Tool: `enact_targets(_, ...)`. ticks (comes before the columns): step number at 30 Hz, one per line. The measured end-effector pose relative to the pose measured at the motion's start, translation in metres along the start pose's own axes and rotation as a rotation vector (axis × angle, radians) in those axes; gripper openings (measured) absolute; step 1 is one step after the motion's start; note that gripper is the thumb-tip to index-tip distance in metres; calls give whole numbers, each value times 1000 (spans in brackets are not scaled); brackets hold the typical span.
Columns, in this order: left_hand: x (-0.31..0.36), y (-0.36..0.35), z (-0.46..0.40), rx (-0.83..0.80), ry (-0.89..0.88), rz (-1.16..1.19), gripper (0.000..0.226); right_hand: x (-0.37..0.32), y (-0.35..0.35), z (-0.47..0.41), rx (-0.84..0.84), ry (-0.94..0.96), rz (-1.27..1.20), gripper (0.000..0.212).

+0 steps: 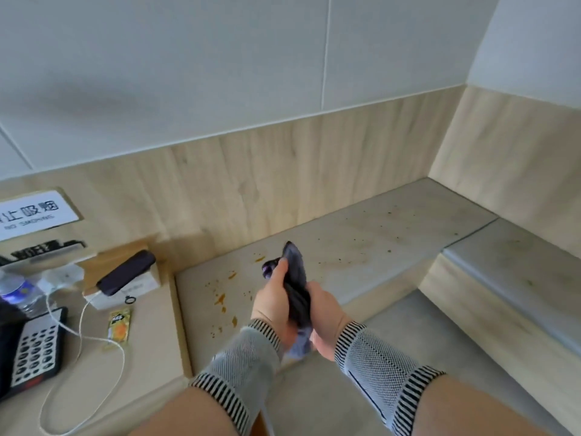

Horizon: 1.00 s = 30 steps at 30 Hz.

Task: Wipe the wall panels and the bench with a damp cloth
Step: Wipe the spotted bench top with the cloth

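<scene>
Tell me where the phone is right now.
In the head view the phone lies at the left, tilted on a small box against the wood wall panel, below the no-smoking sign, with a white cable plugged in.

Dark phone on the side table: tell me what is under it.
The dark phone lies tilted on a white box, a white cable running from its lower end. The box top beneath it is hidden.

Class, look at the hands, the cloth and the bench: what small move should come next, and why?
Probably lower the dark cloth onto the bench and wipe the orange stains. Both the left hand and the right hand grip the bunched cloth above the bench, and splatters lie just left of it.
</scene>
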State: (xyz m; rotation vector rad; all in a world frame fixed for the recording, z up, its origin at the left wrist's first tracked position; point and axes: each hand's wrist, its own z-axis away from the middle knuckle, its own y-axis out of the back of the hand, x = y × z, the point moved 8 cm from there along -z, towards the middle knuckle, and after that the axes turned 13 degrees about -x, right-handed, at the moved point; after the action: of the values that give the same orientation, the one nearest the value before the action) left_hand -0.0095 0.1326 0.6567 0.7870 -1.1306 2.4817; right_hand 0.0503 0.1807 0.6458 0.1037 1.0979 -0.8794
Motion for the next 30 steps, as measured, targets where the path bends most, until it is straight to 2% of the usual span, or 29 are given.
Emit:
enact_targets(2,13,2,-8,4,-15,-163,41,-11,-4,8,-56,43,185,31)
enact_targets(3,21,3,-13,7,-15,-258,37,-15,0,11,-48,51,416,32)
enact_targets(5,32,2,-18,-16,-8,-351,23,-26,12,19,94,61,933,30)
enact_targets(6,33,-3,-19,-52,-2,-364,16,-34,19,25,195,76,1096,31)
enact_targets(7,33,-10,-18,-97,2,-386,12,-42,24,30,281,104,1149,35)
enact_targets(10,22,-32,-15,-260,72,-539,16,-58,41,49,435,103,1067,50)
enact_targets(13,17,-52,-12,-359,143,-625,23,-61,63,67,480,68,830,51)
enact_targets(16,32,-80,-14,-452,111,-404,23,-67,80,84,492,219,498,43)
enact_targets(18,35,-100,-20,-529,117,-302,47,-81,90,87,542,349,368,37)
enact_targets(20,17,-117,-22,-590,197,-395,64,-99,100,96,631,414,358,40)
enact_targets(23,-28,-141,-19,-692,258,-751,54,-112,128,108,690,450,270,41)
enact_targets(25,-42,-156,-25,-692,203,-909,45,-107,154,115,634,432,144,29)
enact_targets(27,-54,-176,-37,-692,183,-922,34,-100,181,123,530,419,62,19)
enact_targets(30,-75,-208,-58,-651,184,-921,24,-98,228,145,513,378,79,27)
